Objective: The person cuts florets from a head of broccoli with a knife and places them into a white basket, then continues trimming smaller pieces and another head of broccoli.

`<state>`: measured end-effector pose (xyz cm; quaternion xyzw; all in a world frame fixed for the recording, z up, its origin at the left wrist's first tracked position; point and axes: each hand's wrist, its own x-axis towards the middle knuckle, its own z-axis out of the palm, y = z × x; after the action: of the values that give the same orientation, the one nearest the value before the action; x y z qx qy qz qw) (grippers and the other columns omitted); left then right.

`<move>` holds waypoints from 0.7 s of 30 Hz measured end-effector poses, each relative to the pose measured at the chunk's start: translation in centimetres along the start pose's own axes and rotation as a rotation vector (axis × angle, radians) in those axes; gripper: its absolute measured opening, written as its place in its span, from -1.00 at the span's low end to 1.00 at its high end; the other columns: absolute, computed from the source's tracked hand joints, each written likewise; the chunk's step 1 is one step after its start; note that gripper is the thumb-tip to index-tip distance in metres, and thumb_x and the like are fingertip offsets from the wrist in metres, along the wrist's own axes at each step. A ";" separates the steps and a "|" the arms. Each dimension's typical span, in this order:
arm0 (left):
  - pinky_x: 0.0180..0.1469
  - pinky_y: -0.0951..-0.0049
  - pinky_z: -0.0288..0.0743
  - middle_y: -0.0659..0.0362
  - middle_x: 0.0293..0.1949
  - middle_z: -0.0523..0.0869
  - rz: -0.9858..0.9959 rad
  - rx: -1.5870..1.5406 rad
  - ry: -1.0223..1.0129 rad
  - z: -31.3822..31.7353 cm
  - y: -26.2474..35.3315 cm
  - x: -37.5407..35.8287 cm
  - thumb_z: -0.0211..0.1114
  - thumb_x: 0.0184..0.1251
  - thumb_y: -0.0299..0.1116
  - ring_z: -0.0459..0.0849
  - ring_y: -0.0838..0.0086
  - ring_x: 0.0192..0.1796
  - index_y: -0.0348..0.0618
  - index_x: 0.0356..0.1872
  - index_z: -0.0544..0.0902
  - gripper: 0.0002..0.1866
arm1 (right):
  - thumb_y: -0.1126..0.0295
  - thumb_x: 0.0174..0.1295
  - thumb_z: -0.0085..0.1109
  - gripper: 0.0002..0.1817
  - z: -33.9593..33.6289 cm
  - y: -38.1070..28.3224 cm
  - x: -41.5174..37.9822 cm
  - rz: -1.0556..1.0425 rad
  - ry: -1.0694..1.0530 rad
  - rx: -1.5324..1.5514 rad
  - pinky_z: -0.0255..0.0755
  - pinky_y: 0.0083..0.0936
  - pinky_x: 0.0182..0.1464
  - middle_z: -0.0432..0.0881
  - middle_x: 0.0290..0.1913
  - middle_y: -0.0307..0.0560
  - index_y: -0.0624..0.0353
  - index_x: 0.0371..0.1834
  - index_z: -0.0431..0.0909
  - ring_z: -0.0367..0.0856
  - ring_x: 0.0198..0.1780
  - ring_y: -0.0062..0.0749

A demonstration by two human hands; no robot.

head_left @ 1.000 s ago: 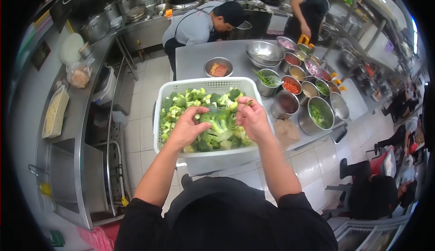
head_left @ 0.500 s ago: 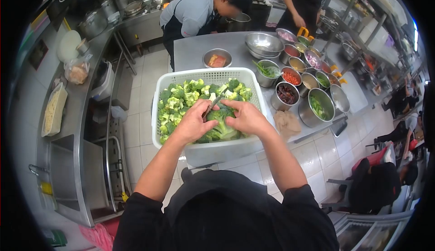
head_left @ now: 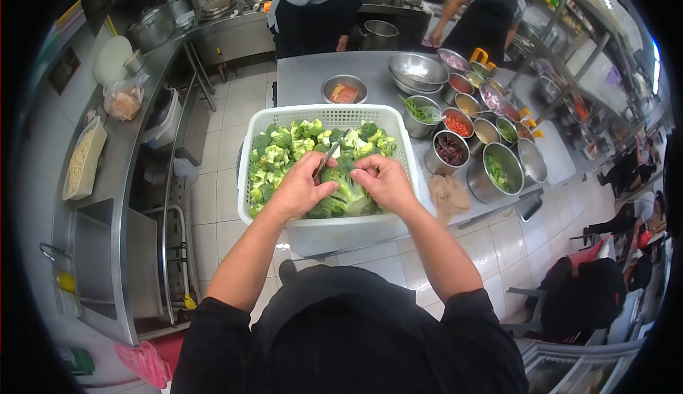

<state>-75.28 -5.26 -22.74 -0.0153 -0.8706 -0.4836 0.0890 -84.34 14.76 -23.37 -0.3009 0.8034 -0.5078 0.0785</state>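
A white plastic basket (head_left: pixel 403 134) full of cut broccoli florets (head_left: pixel 274 153) stands before me. My left hand (head_left: pixel 302 184) is closed round a small knife (head_left: pixel 329 155), whose blade points up and away to the right. A large head of broccoli (head_left: pixel 347 189) with pale stems lies between my hands, over the near side of the basket. My right hand (head_left: pixel 385 182) has its fingers curled and its thumb and fingertips pressed at the broccoli's right side. What exactly lies under those fingertips is partly hidden.
Right of the basket stand several steel pots, with chillies (head_left: pixel 456 125), dried peppers (head_left: pixel 448 148) and greens (head_left: pixel 498 172). A metal bowl (head_left: pixel 344 89) sits behind it, beside stacked bowls (head_left: pixel 418 72). A brown cloth (head_left: pixel 447 193) lies at the table edge. Two co-workers stand across the table.
My right hand's fingers have gone from stretched out to curled in at the broccoli. The co-worker at the far left has straightened up from bending over. My view has shifted slightly.
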 end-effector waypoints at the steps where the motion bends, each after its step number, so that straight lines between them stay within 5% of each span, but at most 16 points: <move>1: -0.17 0.41 0.50 0.13 -0.10 0.54 -0.021 0.013 0.002 0.0 0.1 0.0 0.50 0.13 -0.39 0.53 0.42 -0.29 -0.17 0.07 0.59 -0.54 | 0.40 0.20 0.38 -0.77 0.0 -0.1 -0.2 0.085 -0.014 0.088 0.48 -0.45 -0.27 0.58 -0.40 -0.08 0.23 -0.11 0.69 0.58 -0.36 -0.35; 2: -0.15 0.38 0.53 0.10 -0.08 0.55 -0.044 0.024 0.003 0.1 0.1 0.0 0.50 0.13 -0.37 0.56 0.38 -0.26 -0.18 0.07 0.59 -0.54 | 0.41 0.22 0.38 -0.79 0.0 -0.3 -0.5 0.171 -0.029 0.176 0.47 -0.45 -0.27 0.57 -0.40 -0.09 0.26 -0.13 0.67 0.58 -0.35 -0.35; 5: -0.11 0.35 0.54 0.08 -0.07 0.56 -0.056 0.037 0.027 0.2 0.1 0.0 0.50 0.14 -0.35 0.59 0.34 -0.20 -0.18 0.07 0.60 -0.54 | 0.42 0.27 0.32 -0.82 -0.3 -1.1 -2.5 -0.122 -0.007 0.027 0.47 -0.45 -0.27 0.57 -0.33 -0.08 0.28 -0.17 0.60 0.59 -0.33 -0.34; 11: 0.07 0.23 0.53 -0.04 -0.03 0.59 -0.036 0.123 0.008 0.6 1.3 0.6 0.49 0.16 -0.30 0.62 0.10 0.03 -0.18 0.08 0.59 -0.54 | 0.55 0.25 0.22 -0.87 0.4 -0.1 -3.1 -0.205 0.119 -0.129 0.53 -0.26 -0.20 0.55 -0.21 0.07 0.25 -0.16 0.54 0.61 -0.29 -0.04; 14: 0.11 0.19 0.52 -0.09 -0.01 0.60 0.000 0.235 0.038 1.4 1.5 1.3 0.49 0.15 -0.30 0.62 0.02 0.06 -0.19 0.07 0.58 -0.53 | 0.54 0.18 0.22 -0.85 -0.1 0.5 -2.1 -0.495 0.134 -0.343 0.56 -0.14 -0.13 0.54 -0.21 0.14 0.23 -0.18 0.53 0.63 -0.25 0.10; 21: 0.13 0.16 0.51 -0.10 -0.01 0.62 0.021 0.281 -0.036 2.7 2.0 3.9 0.50 0.10 -0.30 0.61 0.01 0.08 -0.24 0.02 0.59 -0.54 | 0.50 0.16 0.17 -0.88 -2.6 -0.2 -0.5 -0.304 -0.205 -0.691 0.59 -0.08 -0.17 0.56 -0.22 0.21 0.31 -0.26 0.59 0.66 -0.21 0.14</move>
<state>-79.25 -2.12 -21.77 -0.0206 -0.9310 -0.3557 0.0798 -85.00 16.98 -22.09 -0.4743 0.8613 -0.1807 -0.0238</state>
